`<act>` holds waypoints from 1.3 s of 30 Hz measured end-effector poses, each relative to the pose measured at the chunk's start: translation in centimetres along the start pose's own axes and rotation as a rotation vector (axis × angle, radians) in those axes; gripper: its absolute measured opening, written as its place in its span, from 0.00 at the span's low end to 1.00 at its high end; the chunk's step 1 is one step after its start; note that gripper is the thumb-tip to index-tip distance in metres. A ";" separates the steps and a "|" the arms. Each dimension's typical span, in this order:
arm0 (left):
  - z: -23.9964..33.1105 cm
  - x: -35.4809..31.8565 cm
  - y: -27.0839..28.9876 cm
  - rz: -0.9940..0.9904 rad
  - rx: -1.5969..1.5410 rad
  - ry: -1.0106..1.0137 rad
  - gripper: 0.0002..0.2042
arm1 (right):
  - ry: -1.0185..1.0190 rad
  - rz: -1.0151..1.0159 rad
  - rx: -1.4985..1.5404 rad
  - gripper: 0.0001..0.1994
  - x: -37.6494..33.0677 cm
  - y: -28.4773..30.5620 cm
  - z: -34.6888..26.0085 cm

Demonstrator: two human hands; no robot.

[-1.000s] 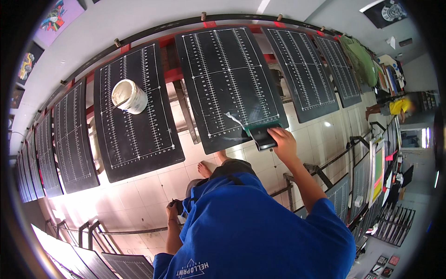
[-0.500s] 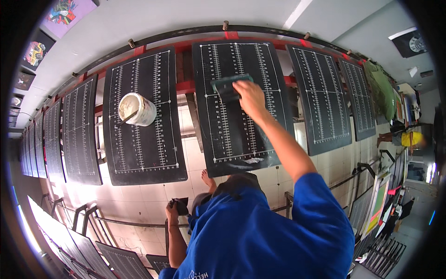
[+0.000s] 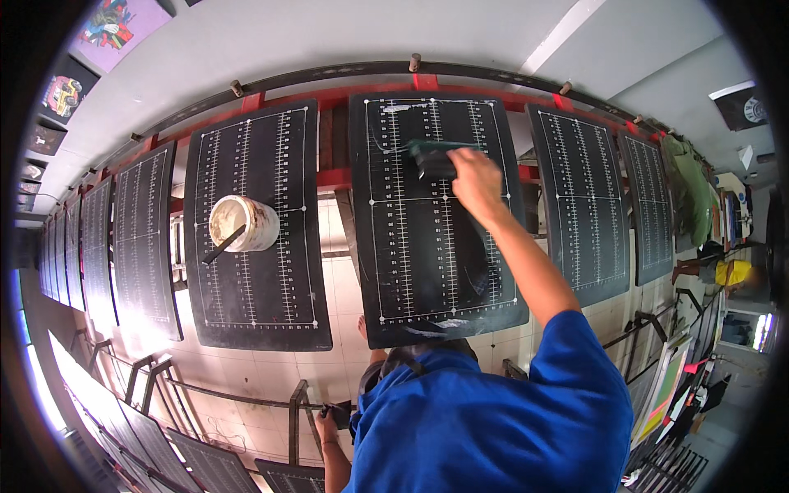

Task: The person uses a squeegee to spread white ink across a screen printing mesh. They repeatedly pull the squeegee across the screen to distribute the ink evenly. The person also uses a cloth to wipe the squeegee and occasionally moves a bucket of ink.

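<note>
My right hand (image 3: 477, 185) is closed round a dark squeegee (image 3: 431, 159) with a green edge. It is tilted over the upper half of a black board (image 3: 411, 279) marked with white rulers and lines. A whitish smear (image 3: 407, 108) lies at the board's far edge and another (image 3: 431, 330) at its near edge. Low at my side, my left hand (image 3: 326, 427) grips a small black object (image 3: 339, 413), whose kind I cannot make out. On the board to the left, a white bucket (image 3: 261, 226) lies tilted, pale stuff inside, a dark-handled stick (image 3: 223, 245) leaning out.
More ruled black boards stand in a row left (image 3: 144, 246) and right (image 3: 583, 214) on a red and black metal frame (image 3: 337, 135). Behind me runs another rack with a rail (image 3: 230, 398). At far right is a person in a yellow shirt (image 3: 731, 272).
The squeegee and my right hand have shifted slightly right and now tilt differently. A whitish smear now shows at the board's far edge. My left hand has dropped lower. The whole view has shifted.
</note>
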State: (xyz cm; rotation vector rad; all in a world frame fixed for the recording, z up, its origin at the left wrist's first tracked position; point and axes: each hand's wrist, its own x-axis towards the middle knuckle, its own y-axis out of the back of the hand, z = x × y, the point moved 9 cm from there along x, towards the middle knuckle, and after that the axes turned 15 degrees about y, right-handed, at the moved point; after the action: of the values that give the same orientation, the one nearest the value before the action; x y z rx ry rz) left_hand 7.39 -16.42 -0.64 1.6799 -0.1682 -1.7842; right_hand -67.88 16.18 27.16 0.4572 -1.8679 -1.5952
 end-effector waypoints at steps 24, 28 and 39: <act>-1.2 0.9 0.7 -0.020 -0.053 -0.024 0.15 | 0.101 0.110 -0.123 0.09 11.0 -4.5 -9.8; -2.1 4.7 2.9 -0.030 -0.133 -0.068 0.17 | 0.240 0.106 0.069 0.21 2.1 -1.9 -13.2; 4.3 1.5 1.4 0.024 -0.001 -0.155 0.13 | 0.171 -0.175 0.120 0.30 -17.7 2.3 -20.3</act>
State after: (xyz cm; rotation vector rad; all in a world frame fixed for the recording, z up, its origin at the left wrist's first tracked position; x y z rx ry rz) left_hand 4.00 -19.73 -0.46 1.5325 -0.2543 -1.8958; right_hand -41.11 12.56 26.50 0.8034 -1.8403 -1.5069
